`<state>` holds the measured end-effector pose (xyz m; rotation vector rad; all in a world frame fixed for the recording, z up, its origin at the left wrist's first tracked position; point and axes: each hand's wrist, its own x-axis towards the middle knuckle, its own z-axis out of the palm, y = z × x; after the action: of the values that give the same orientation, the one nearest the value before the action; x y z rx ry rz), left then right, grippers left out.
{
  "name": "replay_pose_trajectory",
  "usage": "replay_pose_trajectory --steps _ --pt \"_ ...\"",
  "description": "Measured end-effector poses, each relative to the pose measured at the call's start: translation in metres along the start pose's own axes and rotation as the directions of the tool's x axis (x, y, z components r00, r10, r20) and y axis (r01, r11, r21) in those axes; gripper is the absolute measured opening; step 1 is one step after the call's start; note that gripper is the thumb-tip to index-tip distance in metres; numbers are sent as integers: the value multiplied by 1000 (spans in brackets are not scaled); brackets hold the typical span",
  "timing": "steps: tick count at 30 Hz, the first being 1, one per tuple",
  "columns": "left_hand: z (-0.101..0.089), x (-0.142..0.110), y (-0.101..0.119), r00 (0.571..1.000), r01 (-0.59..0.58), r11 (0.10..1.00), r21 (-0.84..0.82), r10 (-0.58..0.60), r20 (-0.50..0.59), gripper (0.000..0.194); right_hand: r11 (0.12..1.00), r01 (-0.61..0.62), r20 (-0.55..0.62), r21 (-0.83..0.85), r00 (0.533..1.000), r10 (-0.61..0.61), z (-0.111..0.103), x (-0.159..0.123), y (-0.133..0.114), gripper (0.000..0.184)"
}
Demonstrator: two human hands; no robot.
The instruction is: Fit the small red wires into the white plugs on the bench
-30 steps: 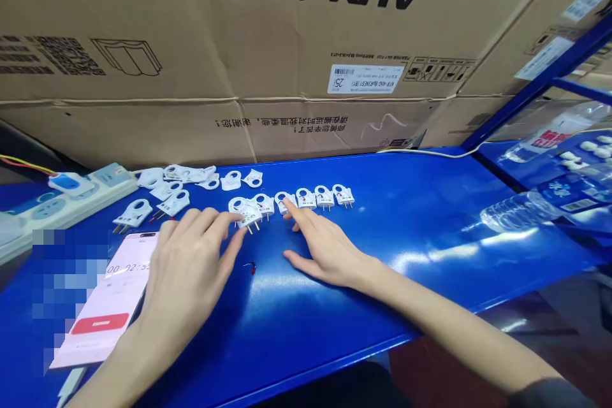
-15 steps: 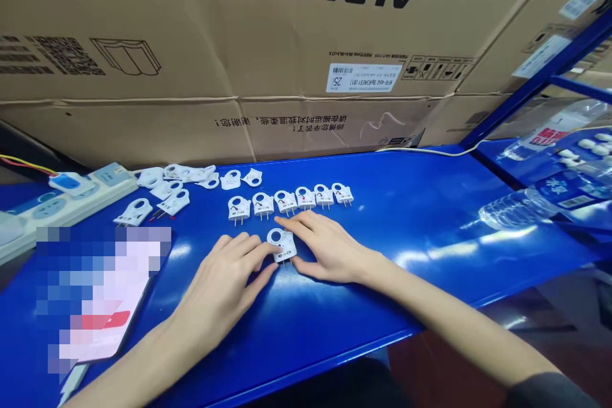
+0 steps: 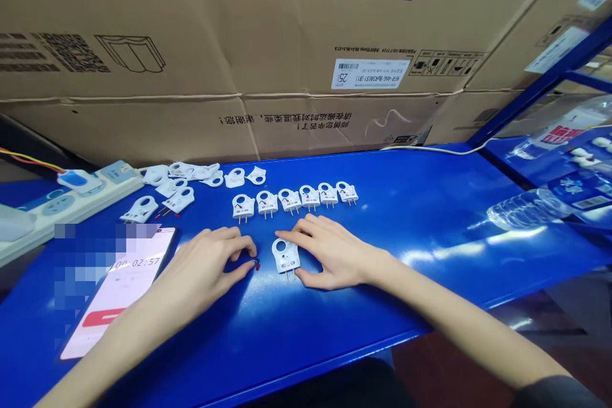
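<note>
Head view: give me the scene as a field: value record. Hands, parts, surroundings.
Left hand: thumb and finger at small red-tipped part; firm grip unclear
Right hand: holding white plug piece, prongs toward the person
Row: six similar plug pieces, beyond the hands
Loose pieces: white pieces in a loose cluster, back left
Phone: timer reading 02:57
Power strip: far left
Surface: blue table
Backdrop: cardboard box

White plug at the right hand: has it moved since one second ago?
Yes: judged against the row of six plugs, the white plug has moved rightward and nearer the camera.
</note>
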<state>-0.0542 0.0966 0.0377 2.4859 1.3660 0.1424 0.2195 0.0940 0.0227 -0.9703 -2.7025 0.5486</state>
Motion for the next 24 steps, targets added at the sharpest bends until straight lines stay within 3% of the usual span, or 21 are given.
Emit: replay_pose_trajectory --steps 5,11,17,24 --pt "7 3 1 999 -39 997 -67 41 22 21 1000 23 -6 -17 1000 -23 6 2 -3 63" --pt "9 1 12 989 -10 984 -176 -16 -146 22 1000 15 -34 -12 999 -15 10 3 -3 60" --pt "12 -1 19 993 -70 956 -284 40 -110 17 1000 5 -43 30 999 -4 11 5 -7 55" --pt "18 0 18 985 -117 949 -294 74 -154 19 999 2 -48 37 999 0 13 6 -7 55"
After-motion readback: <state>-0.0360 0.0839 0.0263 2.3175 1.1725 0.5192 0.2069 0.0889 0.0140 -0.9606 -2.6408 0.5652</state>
